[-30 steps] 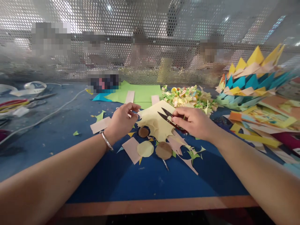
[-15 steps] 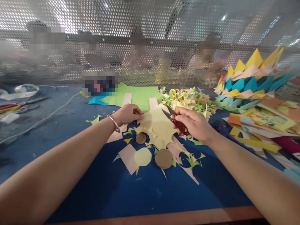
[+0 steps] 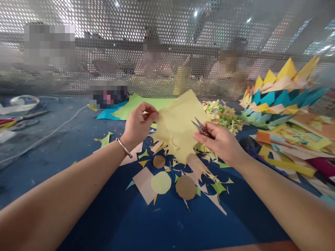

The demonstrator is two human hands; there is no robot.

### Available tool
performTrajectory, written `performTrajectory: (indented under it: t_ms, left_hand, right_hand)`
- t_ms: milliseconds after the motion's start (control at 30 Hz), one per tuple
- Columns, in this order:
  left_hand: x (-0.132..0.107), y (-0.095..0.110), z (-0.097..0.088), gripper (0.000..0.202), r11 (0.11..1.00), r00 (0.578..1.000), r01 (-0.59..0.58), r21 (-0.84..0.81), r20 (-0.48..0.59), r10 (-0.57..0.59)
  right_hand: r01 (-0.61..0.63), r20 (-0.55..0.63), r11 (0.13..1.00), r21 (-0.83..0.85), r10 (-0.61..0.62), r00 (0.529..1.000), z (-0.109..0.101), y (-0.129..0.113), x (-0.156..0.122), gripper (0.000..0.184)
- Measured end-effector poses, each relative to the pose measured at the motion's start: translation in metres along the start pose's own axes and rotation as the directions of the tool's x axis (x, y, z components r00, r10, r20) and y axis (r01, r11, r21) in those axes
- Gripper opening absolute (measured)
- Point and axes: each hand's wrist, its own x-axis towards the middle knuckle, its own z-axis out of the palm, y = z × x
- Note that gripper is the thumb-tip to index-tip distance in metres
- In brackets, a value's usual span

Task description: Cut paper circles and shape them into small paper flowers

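A sheet of pale yellow paper (image 3: 180,118) is raised above the table, its left edge pinched in my left hand (image 3: 140,123), which wears a silver bangle. My right hand (image 3: 220,141) is closed round small dark scissors (image 3: 201,128), whose blades are slightly apart and point up and left in front of the sheet. The sheet's lower edge is cut in curves. Below it lie a pale yellow paper disc (image 3: 161,182), a brown cardboard disc (image 3: 185,187), a smaller brown disc (image 3: 158,161) and a pink paper square (image 3: 144,185).
Green paper (image 3: 136,106) and a blurred dark object (image 3: 110,97) lie at the back. Behind the sheet is a heap of paper scraps (image 3: 222,116). Layered pointed paper crowns (image 3: 282,92) stand right. A white cable (image 3: 57,130) crosses the blue table (image 3: 86,212). A perforated metal screen (image 3: 172,21) rises behind.
The yellow sheet has been lifted and tilted up, showing more of its upper part. My left hand has risen with it; my right hand has shifted slightly right with the scissors.
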Motion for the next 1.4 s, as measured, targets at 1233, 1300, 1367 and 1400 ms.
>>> performTrajectory:
  t_ms: [1233, 1300, 1367, 1400]
  left_hand:
    - [0.003, -0.013, 0.004, 0.012, 0.958, 0.907, 0.161, -0.236, -0.348, -0.238]
    - [0.004, -0.015, 0.002, 0.011, 0.963, 0.902, 0.135, -0.234, -0.374, -0.217]
    - [0.005, -0.019, 0.000, 0.010, 0.970, 0.896, 0.099, -0.223, -0.403, -0.184]
    - [0.005, -0.021, -0.001, 0.009, 0.973, 0.895, 0.084, -0.216, -0.413, -0.170]
  right_hand:
    - [-0.015, 0.016, 0.991, -0.131, 0.017, 1.000, 0.007, 0.011, -0.001, 0.030]
    - [-0.012, -0.012, 0.985, -0.171, 0.010, 1.000, 0.007, 0.010, 0.000, 0.027]
    - [-0.015, -0.034, 0.979, -0.206, 0.008, 0.999, 0.006, 0.008, 0.001, 0.026]
    - [-0.018, -0.042, 0.975, -0.223, 0.009, 0.999, 0.005, 0.008, 0.001, 0.025]
